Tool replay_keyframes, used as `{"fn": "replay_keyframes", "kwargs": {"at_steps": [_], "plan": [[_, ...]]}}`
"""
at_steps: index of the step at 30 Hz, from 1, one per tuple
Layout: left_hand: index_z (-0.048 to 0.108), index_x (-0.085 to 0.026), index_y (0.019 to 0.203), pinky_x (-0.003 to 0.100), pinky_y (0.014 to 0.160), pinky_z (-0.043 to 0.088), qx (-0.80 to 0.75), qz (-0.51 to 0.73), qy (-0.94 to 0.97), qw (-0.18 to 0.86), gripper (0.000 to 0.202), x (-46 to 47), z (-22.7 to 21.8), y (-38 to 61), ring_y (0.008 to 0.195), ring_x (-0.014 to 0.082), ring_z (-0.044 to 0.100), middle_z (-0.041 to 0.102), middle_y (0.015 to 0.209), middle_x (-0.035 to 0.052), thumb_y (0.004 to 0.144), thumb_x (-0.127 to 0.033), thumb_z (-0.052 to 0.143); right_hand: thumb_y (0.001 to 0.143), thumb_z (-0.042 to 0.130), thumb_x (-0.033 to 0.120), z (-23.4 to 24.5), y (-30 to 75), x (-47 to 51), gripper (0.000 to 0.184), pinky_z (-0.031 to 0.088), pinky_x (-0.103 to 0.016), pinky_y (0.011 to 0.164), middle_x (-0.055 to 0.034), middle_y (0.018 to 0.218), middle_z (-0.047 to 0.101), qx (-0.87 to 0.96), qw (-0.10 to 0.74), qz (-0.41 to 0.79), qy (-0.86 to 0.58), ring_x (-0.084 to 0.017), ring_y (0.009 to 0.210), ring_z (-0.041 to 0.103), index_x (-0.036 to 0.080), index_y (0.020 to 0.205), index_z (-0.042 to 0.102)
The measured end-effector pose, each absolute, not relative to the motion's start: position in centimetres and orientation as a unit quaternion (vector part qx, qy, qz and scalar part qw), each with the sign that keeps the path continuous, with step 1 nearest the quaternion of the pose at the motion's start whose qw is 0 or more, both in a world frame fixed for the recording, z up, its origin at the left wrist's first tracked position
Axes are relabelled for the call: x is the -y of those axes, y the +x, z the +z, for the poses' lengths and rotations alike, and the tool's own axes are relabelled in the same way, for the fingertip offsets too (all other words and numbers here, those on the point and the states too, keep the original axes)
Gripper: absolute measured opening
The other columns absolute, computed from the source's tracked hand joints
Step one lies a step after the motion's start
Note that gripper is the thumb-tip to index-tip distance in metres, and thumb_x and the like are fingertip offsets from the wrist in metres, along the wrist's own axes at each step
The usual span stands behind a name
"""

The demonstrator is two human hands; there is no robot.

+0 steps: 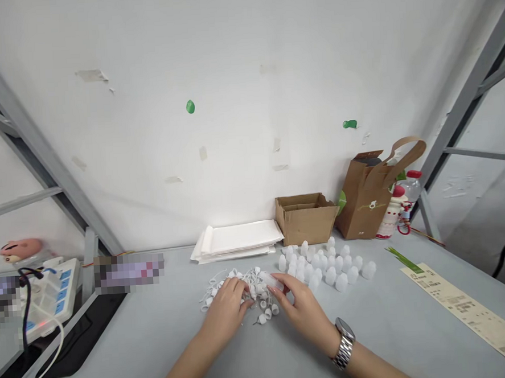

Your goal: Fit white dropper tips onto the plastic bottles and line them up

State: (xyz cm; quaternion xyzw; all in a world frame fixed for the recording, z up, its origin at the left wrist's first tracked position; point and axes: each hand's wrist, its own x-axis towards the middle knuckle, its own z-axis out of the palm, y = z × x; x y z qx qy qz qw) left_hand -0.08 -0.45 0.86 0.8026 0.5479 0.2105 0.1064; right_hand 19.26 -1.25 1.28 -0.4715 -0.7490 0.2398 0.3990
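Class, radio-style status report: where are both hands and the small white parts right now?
Left hand on white cap pile, grip unclear. Right hand pinching clear vial. Standing bottles close by on the right, untouched.

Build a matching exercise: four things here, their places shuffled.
1 open brown cardboard box
2 silver metal wristwatch
3 long printed paper strip
4 small translucent plastic bottle

A in the right hand
B at the wall, beside the brown paper bag
C on the right wrist
D flat near the grey table's right edge

Pairs: 1-B, 2-C, 3-D, 4-A
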Motion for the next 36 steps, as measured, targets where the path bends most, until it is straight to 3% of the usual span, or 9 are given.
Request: {"fn": "replay_keyframes", "kwargs": {"at_steps": [8,12,15,20,24,30,36], "plan": [[0.055,-0.02,0.077,0.035,0.074,0.042,-0.539,0.246,0.801,0.088,0.011,-0.2,0.4,-0.2,0.084,0.0214,0.051,0.056,0.083,0.0039,0.081,-0.014,0.047,0.087,0.046,0.032,2.5,19.3,1.3,0.024,0.045,-0.029,0.072,-0.0051,0.087,0.065,0.754,0.373,0.272,-0.466,-0.017,0.075,0.057,0.017,0.101,0.058],[0.055,-0.021,0.077,0.035,0.075,0.042,-0.539,0.272,0.792,0.091,0.012,-0.3,0.4,-0.4,0.083,0.0214,0.052,0.058,0.082,0.0034,0.081,-0.015,0.045,0.083,0.052,0.033,2.8,19.5,1.5,0.018,0.042,-0.023,0.057,0.0,0.066,0.063,0.787,0.275,0.347,-0.43,-0.014,0.06,0.056,0.018,0.082,0.061],[0.055,-0.021,0.076,0.035,0.073,0.043,-0.546,0.279,0.784,0.096,0.013,-0.2,0.6,-0.4,0.081,0.0216,0.053,0.059,0.079,0.0037,0.082,-0.017,0.045,0.081,0.054,0.03,2.3,19.4,1.6,0.014,0.038,-0.022,0.051,0.0002,0.064,0.062,0.803,0.231,0.343,-0.429,-0.014,0.056,0.054,0.018,0.08,0.061],[0.059,-0.023,0.084,0.035,0.075,0.044,-0.548,0.337,0.757,0.114,0.013,-0.1,0.9,-0.4,0.082,0.0211,0.056,0.062,0.082,0.0035,0.082,-0.022,0.046,0.082,0.053,0.026,1.7,18.9,1.5,0.012,0.04,-0.023,0.06,-0.0027,0.079,0.064,0.803,0.266,0.313,-0.431,-0.016,0.069,0.056,0.019,0.087,0.061],[0.061,-0.024,0.084,0.034,0.077,0.044,-0.545,0.371,0.738,0.141,0.019,0.0,1.2,-0.3,0.085,0.0202,0.056,0.061,0.083,0.0035,0.084,-0.025,0.042,0.084,0.05,0.029,2.2,19.0,1.5,0.015,0.041,-0.024,0.061,-0.0019,0.076,0.064,0.793,0.27,0.341,-0.427,-0.015,0.067,0.056,0.019,0.089,0.06],[0.063,-0.022,0.077,0.03,0.067,0.046,-0.551,0.422,0.694,0.193,0.018,0.0,1.7,0.0,0.078,0.0183,0.058,0.06,0.081,0.0031,0.081,-0.027,0.046,0.086,0.048,0.036,2.4,19.1,1.6,0.022,0.042,-0.025,0.064,-0.0016,0.077,0.063,0.779,0.289,0.335,-0.444,-0.016,0.068,0.055,0.019,0.095,0.059],[0.065,-0.022,0.074,0.031,0.07,0.047,-0.551,0.471,0.655,0.213,0.015,-0.3,1.6,-0.2,0.086,0.0198,0.058,0.061,0.086,0.0043,0.077,-0.029,0.051,0.086,0.048,0.038,2.3,19.1,1.6,0.025,0.041,-0.024,0.059,0.0001,0.068,0.06,0.765,0.306,0.323,-0.466,-0.015,0.061,0.053,0.018,0.096,0.06]]}}
